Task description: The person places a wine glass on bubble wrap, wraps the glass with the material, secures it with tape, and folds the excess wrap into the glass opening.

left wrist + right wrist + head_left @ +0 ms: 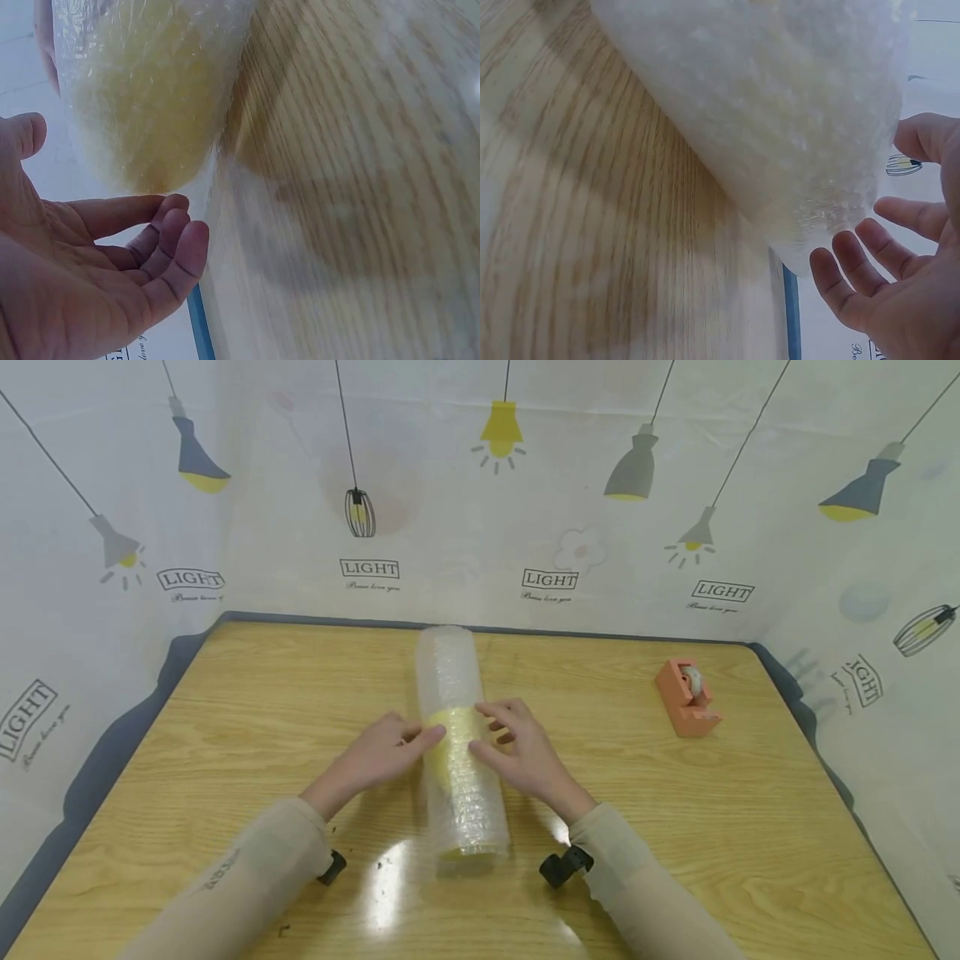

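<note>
A roll of clear bubble wrap [448, 668] lies lengthwise on the wooden table, pointing away from me. Through its layers shows something yellow [459, 727], rounded in the left wrist view, its kind blurred by the wrap. My left hand [386, 748] is at the roll's left side, thumb over the wrap and fingers loosely bent low beside it. On the opposite side my right hand [528, 753] has its thumb and fingertips right at the wrap [765, 112], fingers spread and slightly curved. Neither hand curls round the roll.
An orange tape dispenser [684, 714] with a roll of tape [692, 681] stands at the table's back right. Lamp-printed cloth [450, 527] hangs behind and along both sides of the table [262, 693]. Small dark specks [283, 931] lie near the front left.
</note>
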`<state>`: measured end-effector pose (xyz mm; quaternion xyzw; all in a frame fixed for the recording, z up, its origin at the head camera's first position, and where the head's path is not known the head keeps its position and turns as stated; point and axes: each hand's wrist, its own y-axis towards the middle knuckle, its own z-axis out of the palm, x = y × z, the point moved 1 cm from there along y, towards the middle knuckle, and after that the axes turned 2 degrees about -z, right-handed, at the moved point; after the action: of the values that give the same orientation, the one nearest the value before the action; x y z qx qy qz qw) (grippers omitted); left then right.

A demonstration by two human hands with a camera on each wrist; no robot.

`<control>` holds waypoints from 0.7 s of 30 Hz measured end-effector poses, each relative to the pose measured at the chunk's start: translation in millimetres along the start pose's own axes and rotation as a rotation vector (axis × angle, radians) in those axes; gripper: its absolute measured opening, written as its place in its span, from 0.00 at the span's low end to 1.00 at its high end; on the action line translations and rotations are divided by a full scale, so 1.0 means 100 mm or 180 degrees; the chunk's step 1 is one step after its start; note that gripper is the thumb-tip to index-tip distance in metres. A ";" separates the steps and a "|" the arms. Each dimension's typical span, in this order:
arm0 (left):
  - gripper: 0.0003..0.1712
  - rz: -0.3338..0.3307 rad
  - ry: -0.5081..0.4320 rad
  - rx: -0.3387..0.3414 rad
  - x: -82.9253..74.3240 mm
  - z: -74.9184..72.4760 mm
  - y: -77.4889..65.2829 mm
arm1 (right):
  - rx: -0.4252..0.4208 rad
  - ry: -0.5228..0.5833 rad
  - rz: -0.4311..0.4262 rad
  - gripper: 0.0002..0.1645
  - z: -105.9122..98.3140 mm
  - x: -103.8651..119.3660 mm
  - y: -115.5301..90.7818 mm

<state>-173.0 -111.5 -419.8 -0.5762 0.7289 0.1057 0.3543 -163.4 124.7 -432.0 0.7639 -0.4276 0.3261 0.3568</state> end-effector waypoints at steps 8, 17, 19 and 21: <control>0.50 -0.0097 0.0202 -0.0007 -0.03 0.06 0.05 | -0.0054 0.0023 -0.0181 0.27 0.00 0.00 0.00; 0.46 -0.0138 0.0227 0.0026 -0.05 0.08 0.04 | -0.0093 0.0075 -0.0208 0.27 0.00 0.00 0.01; 0.44 -0.0134 0.0198 0.0035 -0.05 0.07 0.04 | -0.0086 0.0095 -0.0158 0.28 -0.01 -0.01 0.01; 0.42 -0.0108 0.0179 0.0030 -0.05 0.07 0.03 | -0.0064 0.0136 -0.0070 0.29 -0.01 -0.02 0.01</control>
<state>-172.6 -103.3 -422.2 -0.5896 0.7292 0.0800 0.3381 -165.1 125.8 -432.6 0.7578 -0.4146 0.3341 0.3771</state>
